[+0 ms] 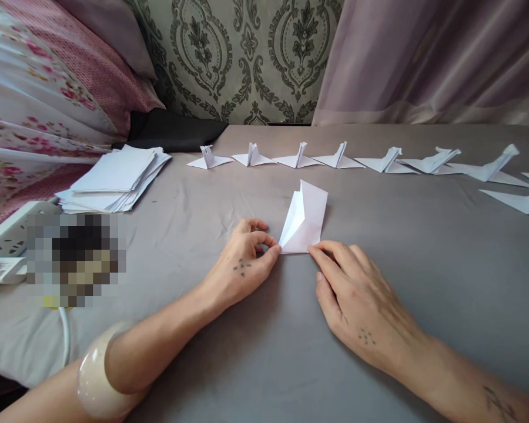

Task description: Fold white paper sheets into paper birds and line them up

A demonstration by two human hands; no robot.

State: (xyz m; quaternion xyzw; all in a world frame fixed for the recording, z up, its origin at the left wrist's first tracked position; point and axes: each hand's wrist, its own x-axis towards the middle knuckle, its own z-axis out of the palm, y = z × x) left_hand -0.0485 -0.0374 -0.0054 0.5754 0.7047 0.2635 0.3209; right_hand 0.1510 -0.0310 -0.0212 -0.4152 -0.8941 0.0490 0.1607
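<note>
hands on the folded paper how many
2: left hand at the near left corner of the folded paper, right hand at its near right corner. No others show.

Blurred by pixelation: object (86, 258) beside power strip (9, 228). Right picture edge cuts off two folded papers (522, 201).

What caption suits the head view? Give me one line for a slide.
Left hand and right hand touch a folded sheet before a row of paper figures.
</note>
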